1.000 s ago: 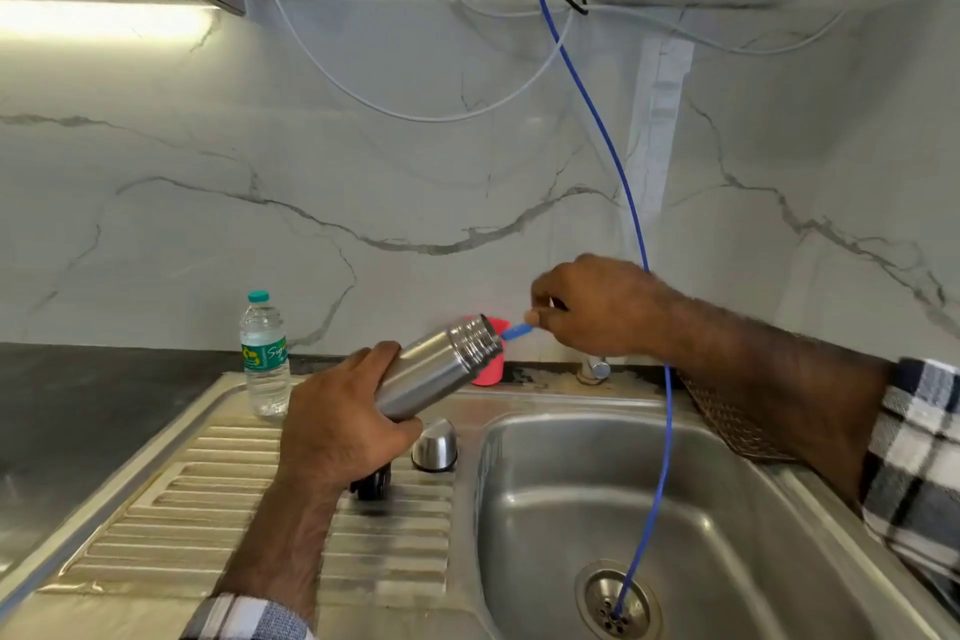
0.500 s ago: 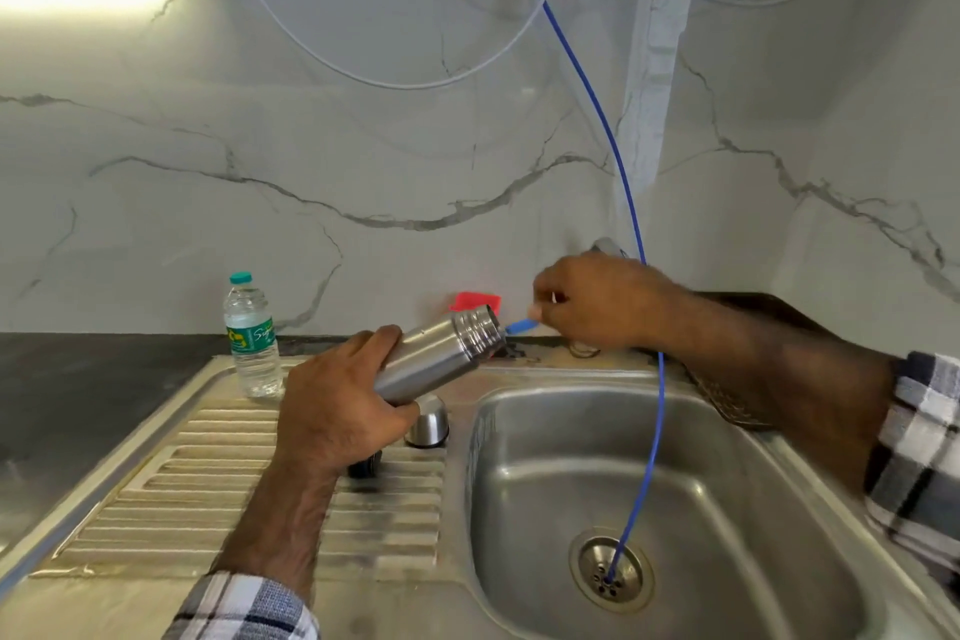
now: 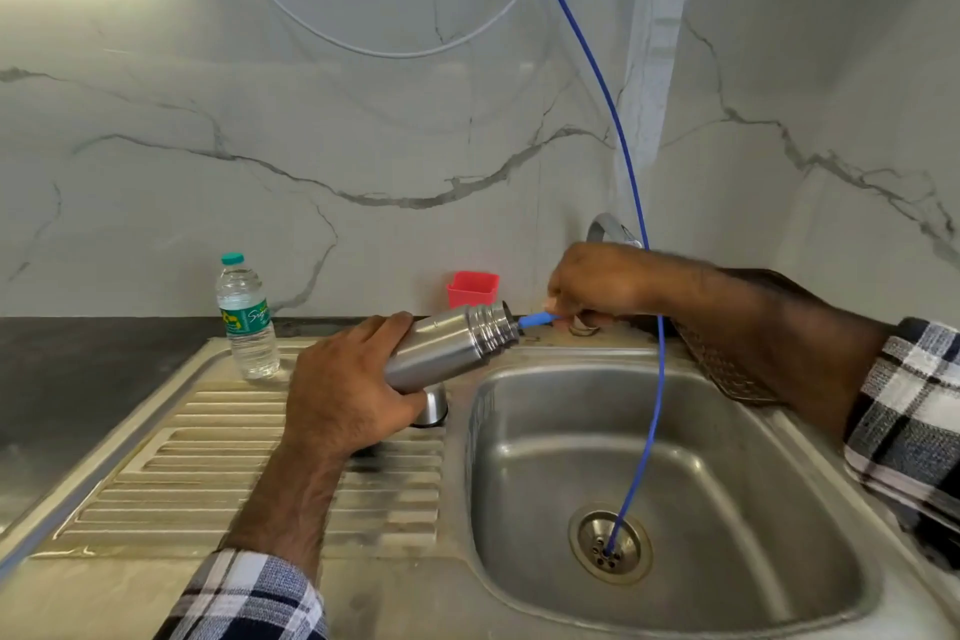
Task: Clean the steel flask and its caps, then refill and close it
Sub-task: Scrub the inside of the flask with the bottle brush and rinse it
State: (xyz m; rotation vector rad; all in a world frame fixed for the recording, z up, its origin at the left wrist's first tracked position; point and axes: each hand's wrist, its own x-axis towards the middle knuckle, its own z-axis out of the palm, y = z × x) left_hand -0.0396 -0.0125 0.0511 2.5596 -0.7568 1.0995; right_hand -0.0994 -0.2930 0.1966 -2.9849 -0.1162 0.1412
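My left hand (image 3: pixel 345 387) grips the steel flask (image 3: pixel 449 348) round its body and holds it tilted, with the open threaded mouth pointing right over the sink's left rim. My right hand (image 3: pixel 597 283) pinches a blue brush handle (image 3: pixel 537 319) whose other end goes into the flask's mouth. A steel cap (image 3: pixel 432 405) stands on the drainboard just under the flask. A dark cap lies behind my left wrist, mostly hidden.
The steel sink (image 3: pixel 727 457) has a blue hose (image 3: pixel 641 379) hanging down into its drain (image 3: pixel 609 547). A tap (image 3: pixel 608 226) rises behind my right hand. A small water bottle (image 3: pixel 247 317) and a red container (image 3: pixel 472 288) stand at the back of the ribbed drainboard (image 3: pixel 208 457).
The view has tilted downward. Both hands keep their hold on the flask and the brush, and the handle shows about as much blue as before.
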